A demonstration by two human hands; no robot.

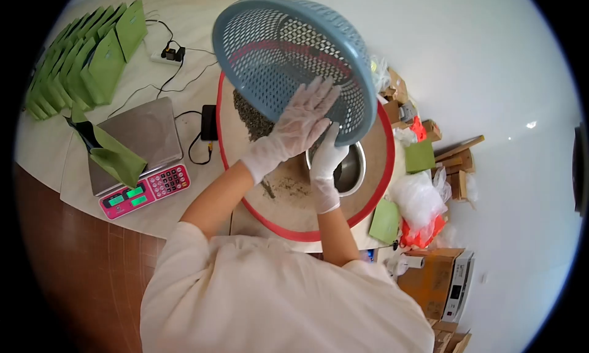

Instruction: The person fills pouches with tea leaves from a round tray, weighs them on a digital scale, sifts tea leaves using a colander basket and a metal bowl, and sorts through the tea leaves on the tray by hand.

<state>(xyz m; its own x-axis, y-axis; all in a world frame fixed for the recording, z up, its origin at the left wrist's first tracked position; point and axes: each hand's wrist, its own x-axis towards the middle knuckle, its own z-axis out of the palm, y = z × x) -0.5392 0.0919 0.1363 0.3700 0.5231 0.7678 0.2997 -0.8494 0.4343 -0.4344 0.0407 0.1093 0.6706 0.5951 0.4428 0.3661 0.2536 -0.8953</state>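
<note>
A grey-blue plastic colander basket (288, 58) is tilted up on its side, its opening facing me. My left hand (300, 120), in a thin see-through glove, lies over the basket's inner near side with its fingers stretched out. My right hand (327, 163), gloved too, grips the basket's lower rim. Below is a round tan mat with a red rim (285, 233). Dark dry bits that look like loose tea leaves (251, 117) lie on it, partly hidden by the basket. Beside my right hand, a steel bowl (353, 172) stands on the mat.
A scale with a pink keypad (144, 191) stands at left, an opened green pouch (107, 147) on its plate. Rows of green pouches (92, 58), a power strip (167, 57) and cables lie behind it. Plastic bags (420, 199) and cardboard boxes (429, 279) crowd the right side.
</note>
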